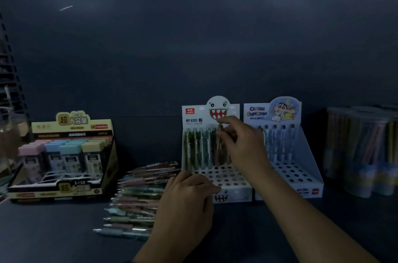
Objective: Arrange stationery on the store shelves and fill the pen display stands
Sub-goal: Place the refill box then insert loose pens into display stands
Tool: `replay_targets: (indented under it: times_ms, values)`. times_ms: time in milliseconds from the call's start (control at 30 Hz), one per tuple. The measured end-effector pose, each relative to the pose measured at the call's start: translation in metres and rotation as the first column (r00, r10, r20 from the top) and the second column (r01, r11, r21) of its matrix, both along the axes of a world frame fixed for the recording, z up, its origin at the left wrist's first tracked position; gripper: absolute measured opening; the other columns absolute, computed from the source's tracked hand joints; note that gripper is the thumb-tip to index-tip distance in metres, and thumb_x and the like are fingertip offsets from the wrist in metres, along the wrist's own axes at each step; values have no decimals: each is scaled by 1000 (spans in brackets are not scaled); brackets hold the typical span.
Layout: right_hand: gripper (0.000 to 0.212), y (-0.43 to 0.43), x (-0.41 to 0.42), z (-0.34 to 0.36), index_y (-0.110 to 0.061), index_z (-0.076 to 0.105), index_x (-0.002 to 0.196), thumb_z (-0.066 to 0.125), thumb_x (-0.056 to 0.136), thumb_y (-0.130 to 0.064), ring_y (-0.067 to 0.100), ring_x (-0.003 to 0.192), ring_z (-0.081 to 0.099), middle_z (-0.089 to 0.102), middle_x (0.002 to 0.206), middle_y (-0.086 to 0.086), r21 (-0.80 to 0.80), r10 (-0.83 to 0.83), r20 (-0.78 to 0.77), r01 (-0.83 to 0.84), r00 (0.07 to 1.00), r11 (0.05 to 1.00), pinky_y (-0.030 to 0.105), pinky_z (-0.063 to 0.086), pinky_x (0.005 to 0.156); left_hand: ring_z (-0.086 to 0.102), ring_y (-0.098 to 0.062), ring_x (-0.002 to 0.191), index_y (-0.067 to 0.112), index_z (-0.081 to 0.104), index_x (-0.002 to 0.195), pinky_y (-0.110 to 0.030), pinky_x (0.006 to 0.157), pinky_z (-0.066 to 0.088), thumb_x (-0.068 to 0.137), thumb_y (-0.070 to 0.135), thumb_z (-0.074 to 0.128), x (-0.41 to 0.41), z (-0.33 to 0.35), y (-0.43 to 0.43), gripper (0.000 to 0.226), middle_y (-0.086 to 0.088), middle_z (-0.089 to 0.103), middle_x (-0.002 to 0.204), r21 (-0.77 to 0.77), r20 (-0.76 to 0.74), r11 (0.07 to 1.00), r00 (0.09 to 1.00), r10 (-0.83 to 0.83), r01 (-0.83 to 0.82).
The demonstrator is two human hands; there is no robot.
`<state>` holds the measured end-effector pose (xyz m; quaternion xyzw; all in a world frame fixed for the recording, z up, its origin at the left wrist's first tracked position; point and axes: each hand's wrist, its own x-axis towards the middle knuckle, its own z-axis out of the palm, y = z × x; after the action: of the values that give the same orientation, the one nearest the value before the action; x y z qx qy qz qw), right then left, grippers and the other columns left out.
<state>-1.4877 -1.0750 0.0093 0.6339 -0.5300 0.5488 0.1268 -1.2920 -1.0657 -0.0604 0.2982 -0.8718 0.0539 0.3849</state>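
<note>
here right hand (239, 140) raised, pinching pen (218, 148) upright over stand (228, 176); left hand (189, 196) grips stand front.

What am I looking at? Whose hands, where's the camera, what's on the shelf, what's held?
There is no machine here, only a person's two bare hands. One head-worn camera films them, looking down at a dim shelf. The right hand pinches a pen in the back row of the monster stand. The left hand rests on that stand's front. A pile of loose pens lies left of it. Further left is a box of small cases. To the right are a cartoon stand with a few pens, then clear tubs.
</note>
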Motion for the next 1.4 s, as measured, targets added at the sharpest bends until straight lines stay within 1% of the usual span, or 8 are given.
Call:
replay_targets:
  times_ms: [167, 367, 500, 733, 900, 1100, 1267, 1400]
  values:
    - [26, -3, 0, -5, -25, 72, 125, 70, 100, -19, 11, 95, 68, 75, 105, -3, 94, -13, -57, 19, 998, 995, 33, 58, 88, 56, -6, 98, 40, 79, 107, -30, 85, 53, 86, 21, 67, 0, 0, 1, 31, 25, 70, 105, 6, -11, 1000, 1000, -3, 3]
    - [35, -2, -1, -6, -25, 69, 134, 53, 105, -15, 20, 121, 63, 72, 128, 1, 200, -73, -129, 98, 989, 975, 35, 48, 107, 55, -8, 97, 39, 79, 108, -25, 82, 49, 86, 19, 69, -2, -1, 1, 31, 25, 69, 103, 14, -12, 1000, 1000, 0, 0]
    - [42, 0, 2, -5, -26, 66, 140, 51, 104, -10, 20, 126, 60, 68, 135, 2, 230, -67, -129, 96, 989, 968, 33, 44, 113, 56, -7, 98, 40, 79, 108, -27, 82, 49, 85, 20, 65, -1, -1, 2, 33, 25, 70, 103, 17, -11, 1000, 1000, 9, -9]
    - [48, 16, 7, -9, -35, 52, 150, 54, 105, -19, 12, 101, 54, 57, 113, -8, 201, -60, -97, 78, 994, 976, 31, 49, 91, 52, -12, 99, 40, 73, 113, -33, 84, 49, 85, 25, 62, 5, 12, 9, 33, 21, 64, 105, 29, -63, 1000, 998, -7, 9]
    - [18, 37, 39, -9, -27, 72, 118, 63, 102, -24, 2, 88, 58, 63, 98, -12, 162, 101, -154, -76, 983, 984, 23, 50, 76, 61, -1, 100, 37, 75, 107, -24, 85, 52, 83, 20, 76, 52, 30, 1, 29, 23, 67, 105, 134, -86, 989, 995, -53, 64]
    - [11, 39, 65, -22, -27, 77, 102, 67, 98, -29, 2, 83, 60, 65, 90, -16, 304, 369, -259, -287, 893, 908, 19, 49, 73, 63, 3, 95, 38, 75, 102, -22, 79, 54, 86, 17, 75, 135, 37, -5, 27, 25, 65, 106, 151, 118, 986, 992, 49, -67]
    - [13, 37, 62, -30, -26, 78, 97, 66, 96, -31, 4, 80, 61, 66, 87, -14, 331, 388, -277, -291, 879, 898, 25, 52, 71, 65, -10, 98, 38, 76, 110, -37, 81, 57, 94, 37, 72, 153, 34, -8, 16, 18, 66, 108, 125, 198, 982, 973, 117, -144]
    - [14, 36, 62, -31, -26, 79, 96, 66, 95, -31, 4, 79, 61, 64, 85, -17, 335, 395, -261, -301, 881, 893, 15, 46, 69, 61, -13, 100, 39, 73, 118, -35, 81, 56, 96, 33, 71, 151, 34, -10, 23, 16, 65, 108, 81, 242, 982, 959, 147, -171]
